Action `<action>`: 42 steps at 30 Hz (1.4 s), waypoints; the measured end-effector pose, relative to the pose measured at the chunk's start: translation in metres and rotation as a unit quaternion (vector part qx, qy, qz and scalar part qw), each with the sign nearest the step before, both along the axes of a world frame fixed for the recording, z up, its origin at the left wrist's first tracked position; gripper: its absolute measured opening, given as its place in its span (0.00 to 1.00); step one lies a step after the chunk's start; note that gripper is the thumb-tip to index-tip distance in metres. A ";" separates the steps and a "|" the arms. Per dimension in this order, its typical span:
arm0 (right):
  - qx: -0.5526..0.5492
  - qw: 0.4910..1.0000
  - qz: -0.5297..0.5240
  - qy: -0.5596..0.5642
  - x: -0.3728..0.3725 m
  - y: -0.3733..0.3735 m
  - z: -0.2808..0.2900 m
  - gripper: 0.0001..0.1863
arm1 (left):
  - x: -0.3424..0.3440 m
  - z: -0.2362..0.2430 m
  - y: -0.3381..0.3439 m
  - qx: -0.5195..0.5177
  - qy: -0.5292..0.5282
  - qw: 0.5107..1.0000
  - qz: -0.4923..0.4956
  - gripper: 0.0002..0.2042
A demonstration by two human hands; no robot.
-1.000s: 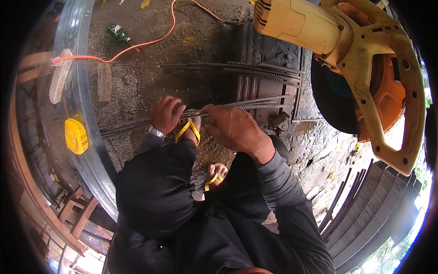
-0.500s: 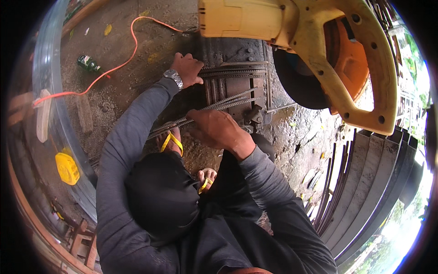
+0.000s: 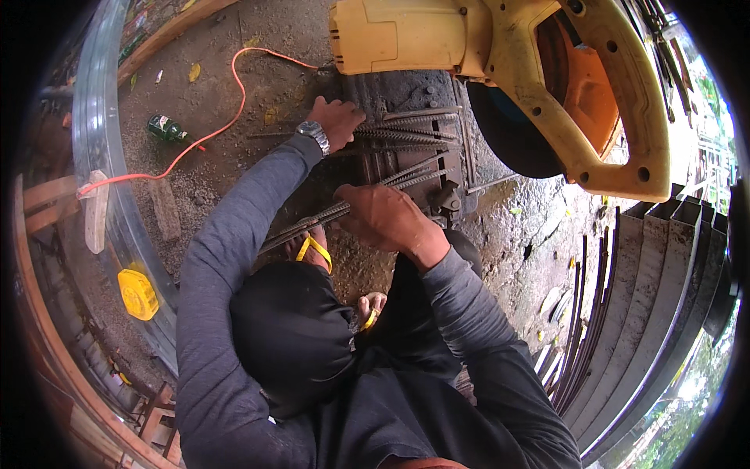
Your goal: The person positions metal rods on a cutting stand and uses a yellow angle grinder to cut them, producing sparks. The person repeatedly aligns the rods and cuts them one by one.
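Note:
My right hand [image 3: 394, 223] is closed around a bundle of thin ribbed steel rebar rods [image 3: 308, 222]. These slant from beside my foot up onto the dark metal base [image 3: 388, 87] of a yellow cut-off saw [image 3: 402, 39]. Farther off, my left hand [image 3: 337, 125], with a metal-banded watch at the wrist, curls over the left ends of a second group of rebar rods [image 3: 410, 134]. Those rods lie across the base, fanned slightly apart. Its fingertips are partly hidden. The saw's dark cutting disc [image 3: 508, 133] hangs right of the rods.
An orange cord [image 3: 243, 92] runs over the dirt floor past a green bottle [image 3: 166, 128]. Metal channels [image 3: 98, 141] and a yellow tape measure [image 3: 138, 295] are at the left. Grey rectangular metal tubes [image 3: 637, 289] stand at the right. My feet wear yellow-strapped sandals [image 3: 316, 252].
The view has shifted slightly, so most things sit a little farther right. The upper rods under my left hand have spread from a tight bunch into a fan. My right hand keeps its grip.

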State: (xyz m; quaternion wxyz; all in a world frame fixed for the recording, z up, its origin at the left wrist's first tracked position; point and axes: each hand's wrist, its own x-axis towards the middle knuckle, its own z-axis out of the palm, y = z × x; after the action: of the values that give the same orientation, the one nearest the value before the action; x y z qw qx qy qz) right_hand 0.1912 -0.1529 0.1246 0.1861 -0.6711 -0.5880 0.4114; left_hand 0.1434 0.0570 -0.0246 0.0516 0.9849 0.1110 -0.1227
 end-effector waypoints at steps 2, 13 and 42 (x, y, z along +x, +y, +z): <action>0.008 1.000 -0.012 -0.009 -0.002 -0.001 0.000 0.24 | -0.005 -0.005 0.004 0.000 -0.028 1.000 -0.002 0.25; -0.043 0.998 -0.043 0.006 0.001 -0.003 0.026 0.23 | 0.006 0.003 0.048 -0.117 -0.007 0.990 0.072 0.21; -0.023 0.999 -0.031 -0.002 0.014 -0.016 0.009 0.23 | 0.004 0.005 -0.003 0.073 -0.025 0.997 -0.019 0.11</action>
State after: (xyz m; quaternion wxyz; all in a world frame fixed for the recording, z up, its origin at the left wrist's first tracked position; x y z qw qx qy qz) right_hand 0.2050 -0.1688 0.1340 0.1826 -0.6938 -0.5576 0.4176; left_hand 0.1470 0.0544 -0.0197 -0.0199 0.9907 0.0997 -0.0904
